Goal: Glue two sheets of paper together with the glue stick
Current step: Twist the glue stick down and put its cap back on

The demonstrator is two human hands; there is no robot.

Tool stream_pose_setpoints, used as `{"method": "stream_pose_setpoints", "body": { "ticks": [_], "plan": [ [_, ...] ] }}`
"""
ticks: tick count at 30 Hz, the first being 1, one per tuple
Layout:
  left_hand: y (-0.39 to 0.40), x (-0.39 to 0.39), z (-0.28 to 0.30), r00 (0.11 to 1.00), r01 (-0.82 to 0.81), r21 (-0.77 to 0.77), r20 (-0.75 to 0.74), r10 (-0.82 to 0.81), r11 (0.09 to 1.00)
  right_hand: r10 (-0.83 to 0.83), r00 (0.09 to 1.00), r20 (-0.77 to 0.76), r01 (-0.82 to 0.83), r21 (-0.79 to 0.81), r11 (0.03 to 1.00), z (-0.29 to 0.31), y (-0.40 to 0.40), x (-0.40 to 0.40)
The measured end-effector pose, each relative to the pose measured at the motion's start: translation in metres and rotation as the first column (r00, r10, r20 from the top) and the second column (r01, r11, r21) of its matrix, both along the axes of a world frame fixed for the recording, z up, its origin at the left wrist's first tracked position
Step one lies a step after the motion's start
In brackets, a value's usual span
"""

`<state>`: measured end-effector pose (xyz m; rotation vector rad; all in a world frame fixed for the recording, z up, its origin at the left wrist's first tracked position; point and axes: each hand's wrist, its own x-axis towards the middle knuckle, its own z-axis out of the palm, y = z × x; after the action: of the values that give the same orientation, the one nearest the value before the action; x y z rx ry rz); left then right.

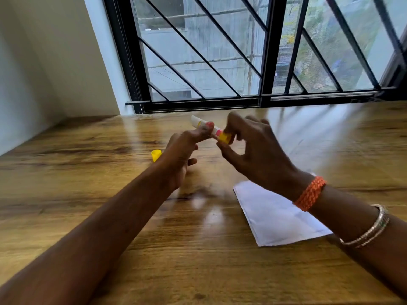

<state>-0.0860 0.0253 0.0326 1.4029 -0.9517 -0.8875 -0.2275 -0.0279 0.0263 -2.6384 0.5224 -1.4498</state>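
Observation:
I hold the glue stick up over the wooden table, its white tip pointing away to the left. My left hand grips the middle of the tube between fingertips. My right hand pinches the yellow base of the tube with thumb and fingers. The yellow cap lies on the table just left of my left wrist. A white sheet of paper lies flat on the table under my right forearm; whether it is one sheet or two I cannot tell.
The wooden table reaches to a barred window at the back and a white wall on the left. My right wrist wears an orange thread band and metal bangles.

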Motion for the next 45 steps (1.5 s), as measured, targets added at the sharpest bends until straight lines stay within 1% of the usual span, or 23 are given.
{"method": "stream_pose_setpoints", "body": {
  "ticks": [2, 4, 6, 8, 10, 12, 14, 16, 17, 18, 19, 20, 21, 23, 25, 27, 31, 36, 37, 39, 41, 42, 45],
  "plan": [
    [0.002, 0.001, 0.001, 1.000, -0.002, 0.038, -0.003, 0.002, 0.999, -0.162, 0.976, -0.142, 0.101, -0.364, 0.926, -0.002, -0.002, -0.002],
    [0.003, 0.001, 0.002, 1.000, 0.003, 0.064, -0.026, -0.002, 0.998, -0.228, 0.959, -0.166, 0.124, -0.476, 0.870, -0.002, -0.003, -0.003],
    [0.003, 0.001, 0.002, 0.997, 0.018, 0.069, -0.070, -0.014, 0.997, -0.232, 0.961, -0.148, 0.137, -0.474, 0.870, -0.003, -0.004, -0.004],
    [0.004, 0.000, 0.003, 0.993, 0.025, 0.056, -0.116, -0.018, 0.998, -0.149, 0.984, -0.095, 0.126, -0.216, 0.968, -0.003, 0.000, -0.003],
    [0.005, -0.001, 0.004, 0.989, 0.028, 0.044, -0.146, -0.021, 0.999, -0.017, 0.999, 0.051, 0.002, 0.271, 0.962, -0.001, 0.002, 0.000],
    [0.004, -0.002, 0.006, 0.987, 0.026, 0.026, -0.158, -0.022, 0.999, 0.102, 0.967, 0.233, -0.238, 0.686, 0.688, 0.003, 0.002, 0.002],
    [0.003, -0.001, 0.007, 0.986, 0.039, 0.008, -0.163, -0.037, 0.999, 0.138, 0.922, 0.363, -0.386, 0.819, 0.425, 0.004, -0.002, 0.000],
    [0.002, -0.001, 0.006, 0.987, 0.047, 0.001, -0.156, -0.046, 0.999, 0.133, 0.903, 0.409, -0.428, 0.827, 0.366, 0.003, -0.004, 0.000],
    [0.002, -0.001, 0.006, 0.988, 0.041, 0.002, -0.147, -0.040, 0.999, 0.136, 0.906, 0.400, -0.419, 0.810, 0.410, 0.003, -0.002, 0.000],
    [0.003, -0.001, 0.005, 0.991, 0.026, 0.004, -0.131, -0.025, 1.000, 0.145, 0.924, 0.354, -0.375, 0.764, 0.526, 0.003, 0.000, 0.001],
    [0.003, -0.002, 0.004, 0.994, 0.007, 0.009, -0.108, -0.006, 1.000, 0.147, 0.953, 0.263, -0.287, 0.644, 0.709, 0.004, 0.002, 0.000],
    [0.003, -0.003, 0.003, 0.996, -0.010, 0.020, -0.087, 0.012, 1.000, 0.136, 0.981, 0.137, -0.182, 0.421, 0.889, 0.004, 0.003, -0.001],
    [0.003, -0.004, 0.001, 0.997, -0.022, 0.036, -0.076, 0.025, 0.999, 0.107, 0.994, -0.004, -0.106, 0.129, 0.986, 0.004, 0.003, -0.003],
    [0.005, -0.007, 0.001, 0.995, -0.029, 0.067, -0.088, 0.035, 0.997, -0.051, 0.978, -0.205, -0.029, -0.367, 0.930, 0.008, 0.002, -0.006],
    [0.007, -0.009, 0.002, 0.995, -0.028, 0.073, -0.096, 0.035, 0.997, -0.161, 0.958, -0.239, 0.008, -0.536, 0.844, 0.010, 0.002, -0.007],
    [0.008, -0.009, 0.002, 0.994, -0.032, 0.061, -0.104, 0.038, 0.998, -0.150, 0.967, -0.206, 0.030, -0.493, 0.870, 0.010, 0.005, -0.006],
    [0.010, -0.011, -0.001, 0.992, 0.005, 0.021, -0.123, -0.002, 1.000, 0.007, 0.998, -0.068, -0.018, -0.167, 0.986, 0.009, 0.008, -0.006],
    [0.009, -0.016, 0.001, 0.979, 0.053, -0.008, -0.196, -0.054, 0.999, 0.074, 0.986, 0.147, -0.101, 0.182, 0.978, 0.011, 0.012, -0.005],
    [0.008, -0.015, 0.002, 0.979, 0.023, -0.021, -0.203, -0.026, 1.000, 0.073, 0.991, 0.113, -0.090, 0.150, 0.985, 0.011, 0.013, -0.005],
    [0.008, -0.013, 0.002, 0.983, -0.055, -0.038, -0.175, 0.048, 0.998, -0.031, 0.998, -0.050, 0.023, -0.155, 0.988, 0.010, 0.012, -0.006],
    [0.008, -0.012, 0.004, 0.985, -0.101, -0.045, -0.148, 0.093, 0.994, -0.221, 0.966, -0.132, 0.121, -0.525, 0.842, 0.010, 0.008, -0.007],
    [0.008, -0.012, 0.005, 0.985, -0.111, -0.043, -0.141, 0.104, 0.993, -0.271, 0.953, -0.135, 0.133, -0.617, 0.776, 0.010, 0.006, -0.008],
    [0.008, -0.012, 0.006, 0.982, -0.123, -0.034, -0.148, 0.116, 0.992, -0.281, 0.953, -0.113, 0.147, -0.638, 0.756, 0.012, 0.004, -0.010]
  ]
}}
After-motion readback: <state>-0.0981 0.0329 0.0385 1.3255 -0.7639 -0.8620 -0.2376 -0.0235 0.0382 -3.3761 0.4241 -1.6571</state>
